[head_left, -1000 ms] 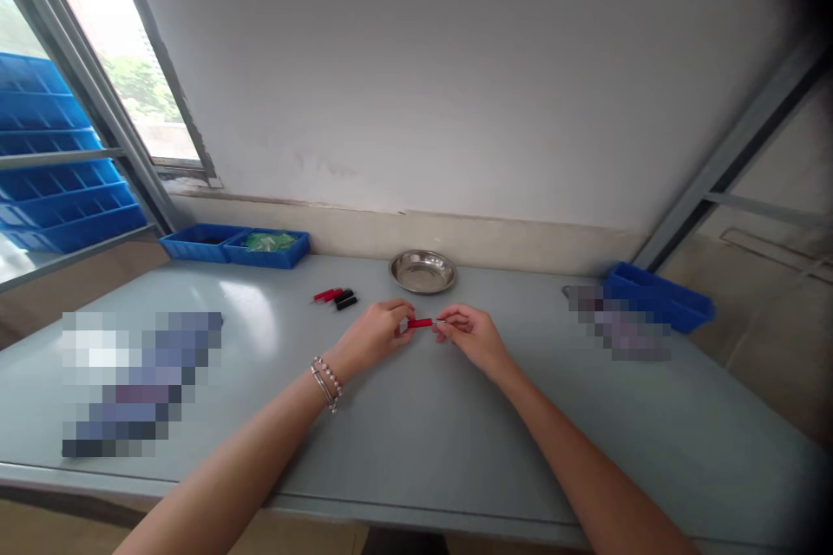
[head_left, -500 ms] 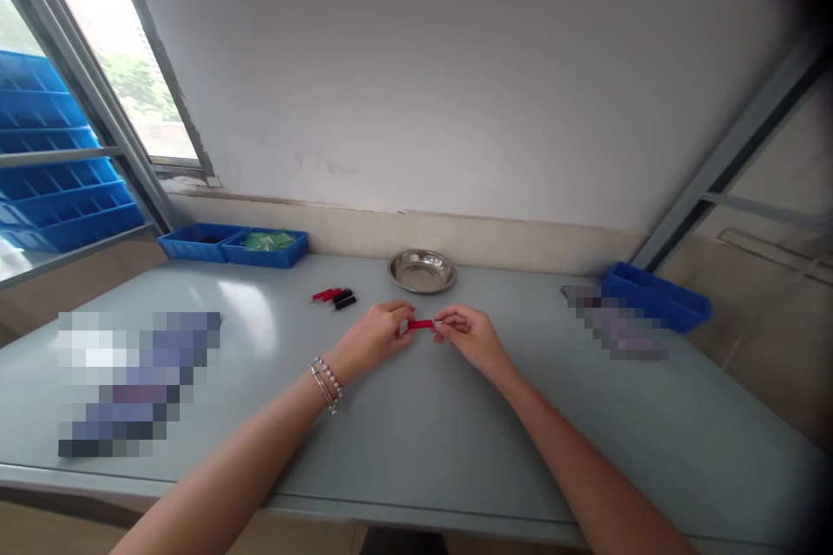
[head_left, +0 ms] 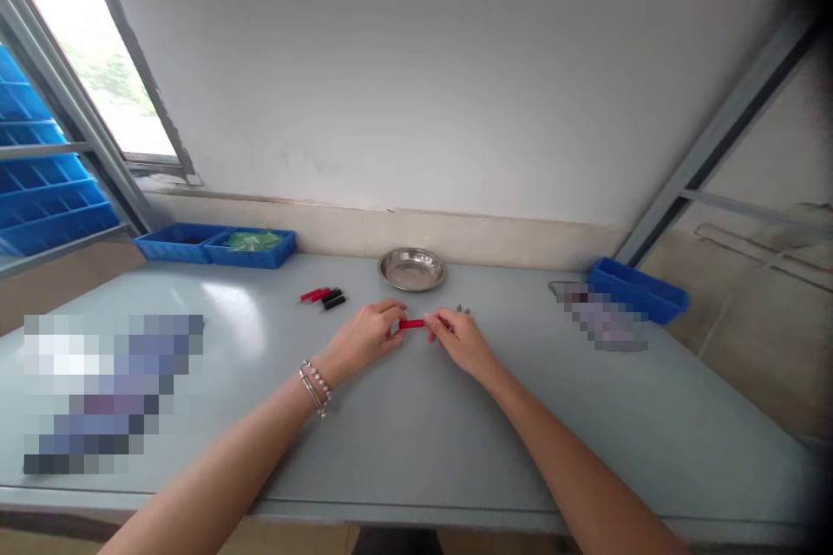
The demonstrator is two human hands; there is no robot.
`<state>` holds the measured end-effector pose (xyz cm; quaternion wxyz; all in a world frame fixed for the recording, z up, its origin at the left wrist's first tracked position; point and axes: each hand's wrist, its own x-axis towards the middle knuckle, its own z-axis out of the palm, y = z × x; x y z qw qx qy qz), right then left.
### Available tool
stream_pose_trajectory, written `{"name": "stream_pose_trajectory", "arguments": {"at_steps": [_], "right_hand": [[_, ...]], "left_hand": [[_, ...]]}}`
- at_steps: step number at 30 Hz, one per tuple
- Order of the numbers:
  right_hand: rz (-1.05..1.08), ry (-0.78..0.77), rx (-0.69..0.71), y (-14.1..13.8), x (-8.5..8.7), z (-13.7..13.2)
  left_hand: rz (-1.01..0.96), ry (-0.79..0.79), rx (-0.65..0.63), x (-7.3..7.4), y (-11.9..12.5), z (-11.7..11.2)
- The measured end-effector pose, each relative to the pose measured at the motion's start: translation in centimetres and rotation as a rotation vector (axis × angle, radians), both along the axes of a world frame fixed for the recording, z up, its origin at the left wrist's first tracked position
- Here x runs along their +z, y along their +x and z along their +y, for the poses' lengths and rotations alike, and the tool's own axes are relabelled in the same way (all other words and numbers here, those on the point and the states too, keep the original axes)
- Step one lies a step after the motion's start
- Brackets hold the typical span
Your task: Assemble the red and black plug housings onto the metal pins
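Between my two hands, just above or on the table, is a short red cylinder [head_left: 411, 323] lying level. My left hand [head_left: 376, 331] pinches its left end, and a bracelet circles that wrist. At its right end, the fingers of my right hand [head_left: 459, 340] are pinched together around the tip; the exact grip is partly hidden. Two small grey tips [head_left: 462, 309] show just behind the right hand; what they belong to is hidden. To the left lie several similar pieces, red cylinders [head_left: 315, 295] and black cylinders [head_left: 334, 303], with thin metal pins at their ends.
A round steel dish [head_left: 412, 270] stands behind my hands near the wall. Blue bins [head_left: 252, 255] sit at the back left, one holding green packets. Another blue bin [head_left: 638, 290] is at the right, beside a blurred-out item [head_left: 605, 321]. A larger blurred patch [head_left: 117, 395] covers the left.
The view has shifted slightly, moving the scene left. My right hand has turned more palm-down at the red cylinder's tip, and grey tips now show behind it. The left hand keeps its pinch.
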<state>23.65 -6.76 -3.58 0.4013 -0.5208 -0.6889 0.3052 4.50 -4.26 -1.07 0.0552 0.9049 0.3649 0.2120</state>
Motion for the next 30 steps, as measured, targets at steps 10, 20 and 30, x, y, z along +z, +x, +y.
{"name": "stream_pose_trajectory", "arguments": {"at_steps": [10, 20, 30], "right_hand": [[-0.025, 0.084, 0.033, 0.14, 0.2, -0.12], [-0.104, 0.087, 0.053, 0.44, -0.01, 0.01], [-0.16, 0.083, 0.059, 0.71, 0.11, 0.1]], "left_hand": [[0.019, 0.054, 0.013, -0.01, 0.08, -0.2], [0.033, 0.062, 0.012, 0.14, 0.13, -0.26], [0.027, 0.068, -0.006, 0.21, 0.1, -0.39]]}}
